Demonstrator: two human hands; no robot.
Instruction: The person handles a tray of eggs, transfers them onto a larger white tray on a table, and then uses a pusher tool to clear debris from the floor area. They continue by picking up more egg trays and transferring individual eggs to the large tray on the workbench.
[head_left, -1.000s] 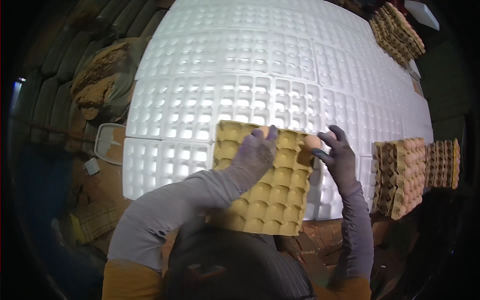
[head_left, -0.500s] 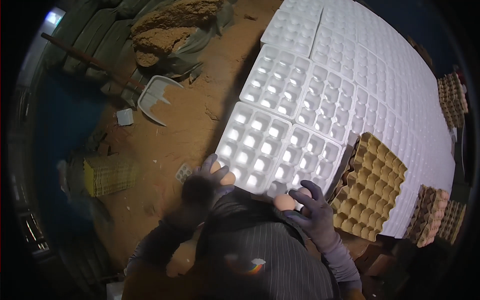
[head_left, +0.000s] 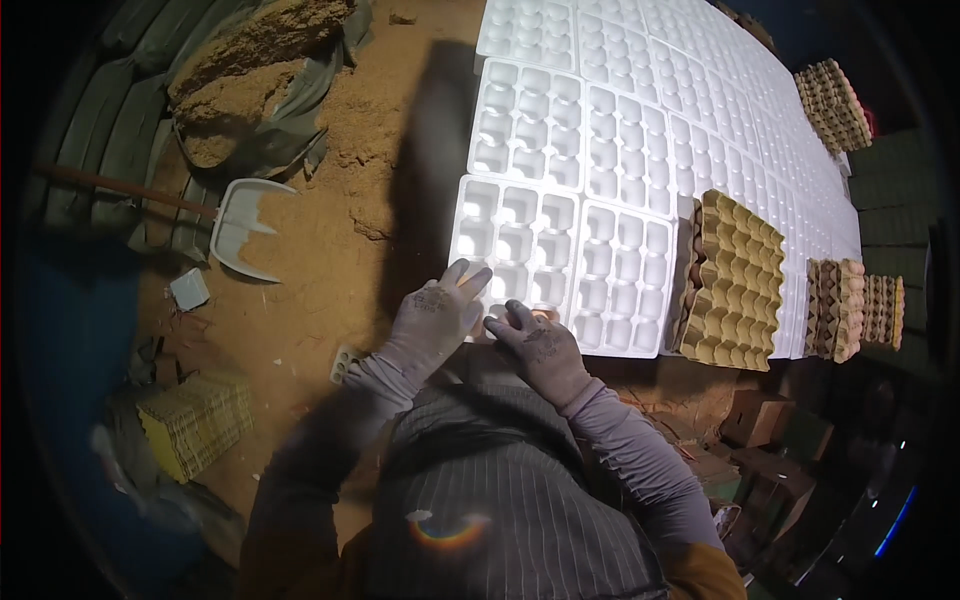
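Sandy floor (head_left: 330,290), white trays (head_left: 520,235), gloved left hand (head_left: 435,320) and right hand (head_left: 540,345) fingers spread, cardboard tray stack (head_left: 735,285) beside.

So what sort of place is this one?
Probably an egg-packing area on a farm: white egg trays laid in rows, stacked cardboard egg trays beside them, bare dirt floor, and a shovel.

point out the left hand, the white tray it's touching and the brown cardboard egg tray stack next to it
left hand (head_left: 432,318), head view, back of the gloved hand
white tray (head_left: 515,238), head view, middle cups of the near tray
brown egg tray stack (head_left: 738,282), head view, top tray's centre
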